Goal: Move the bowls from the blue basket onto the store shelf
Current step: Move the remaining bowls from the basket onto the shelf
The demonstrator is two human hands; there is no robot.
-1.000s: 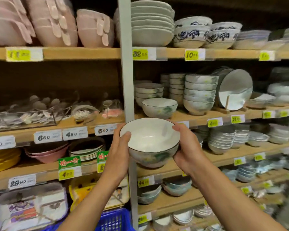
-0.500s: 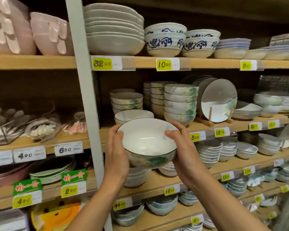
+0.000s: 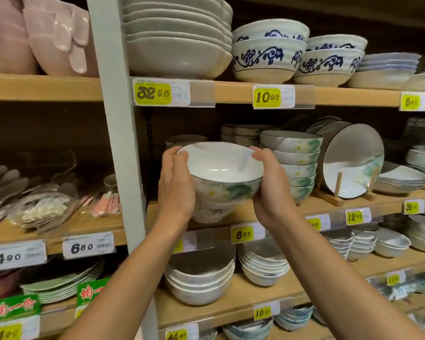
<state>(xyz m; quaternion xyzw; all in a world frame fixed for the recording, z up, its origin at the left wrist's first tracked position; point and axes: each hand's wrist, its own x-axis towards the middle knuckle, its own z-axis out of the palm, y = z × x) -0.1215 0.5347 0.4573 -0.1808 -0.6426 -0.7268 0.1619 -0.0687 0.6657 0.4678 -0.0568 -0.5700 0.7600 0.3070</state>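
Observation:
A white bowl [image 3: 221,168] with a green and yellow flower pattern and a dark rim is held between both hands. My left hand [image 3: 176,185] grips its left side and my right hand [image 3: 270,185] grips its right side. The bowl sits on or just above another matching bowl [image 3: 207,213] on the wooden shelf [image 3: 250,212]. A stack of matching bowls [image 3: 295,165] stands just to its right. The blue basket is out of view.
A grey upright post [image 3: 115,143] stands left of the bowl. A large bowl [image 3: 353,160] leans on a wooden stand at the right. The shelf above carries stacked white dishes [image 3: 179,38] and blue-patterned bowls [image 3: 268,52]. Lower shelves hold more bowls and plates.
Both hands have carried the bowl up and forward onto the shelf, over the single matching bowl. The view has moved closer and to the right; the blue basket has left the frame.

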